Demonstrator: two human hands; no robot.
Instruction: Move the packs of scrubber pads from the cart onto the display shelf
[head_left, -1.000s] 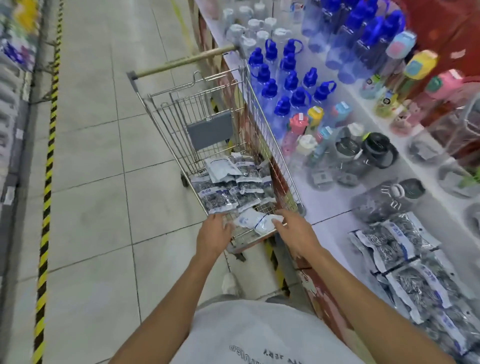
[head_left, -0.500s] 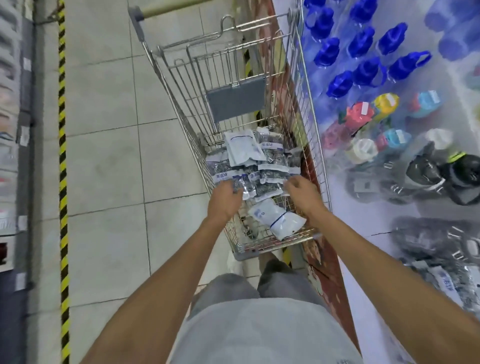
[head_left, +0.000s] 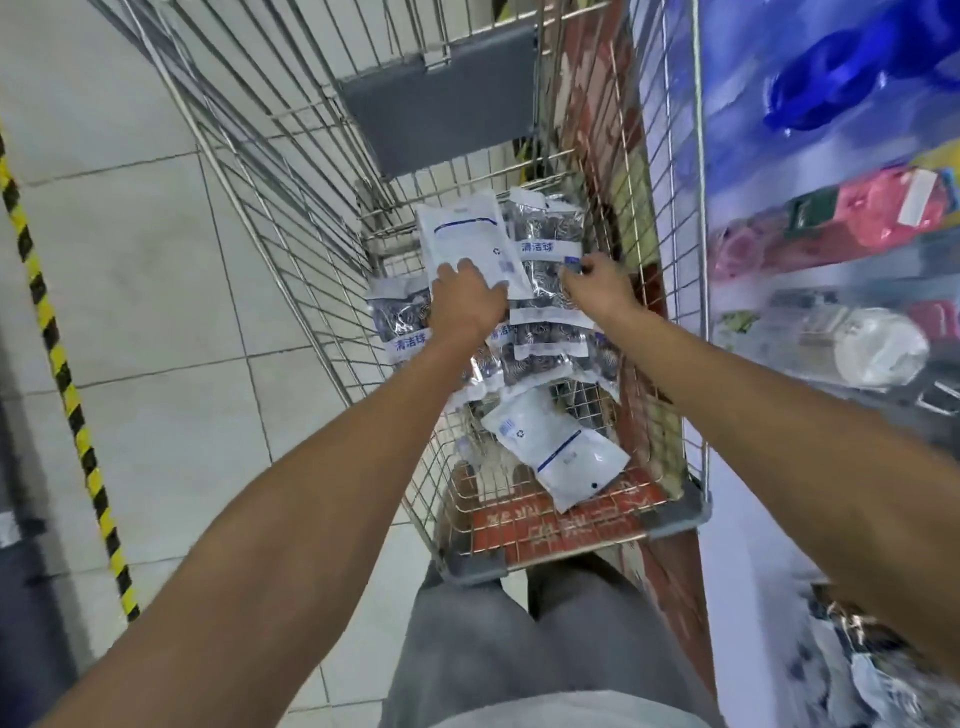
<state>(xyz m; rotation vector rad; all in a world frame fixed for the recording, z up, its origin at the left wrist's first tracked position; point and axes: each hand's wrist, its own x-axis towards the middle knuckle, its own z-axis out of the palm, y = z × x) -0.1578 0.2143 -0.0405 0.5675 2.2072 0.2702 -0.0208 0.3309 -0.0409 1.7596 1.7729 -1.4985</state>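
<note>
Several packs of silver scrubber pads (head_left: 540, 343) lie heaped on the floor of the wire cart (head_left: 675, 519); some show white backs, like the one (head_left: 556, 457) nearest me. My left hand (head_left: 467, 299) reaches deep into the cart and grips the lower edge of a white-backed pack (head_left: 462, 231) on top of the heap. My right hand (head_left: 597, 286) pinches the blue-labelled edge of a clear pack (head_left: 545, 234) beside it. The white display shelf (head_left: 737, 571) runs along the right, with blurred packs (head_left: 857, 675) lying on it at the bottom right.
Blue bottles (head_left: 831, 83) and coloured bottles (head_left: 857, 208) crowd the shelf further along. The cart's grey child-seat flap (head_left: 441, 104) stands at its far end. Tiled floor with a yellow-black stripe (head_left: 67, 389) lies on the left.
Both hands have reached further into the cart, from the near packs to the ones at the far end of the heap. The camera has leaned down over the cart.
</note>
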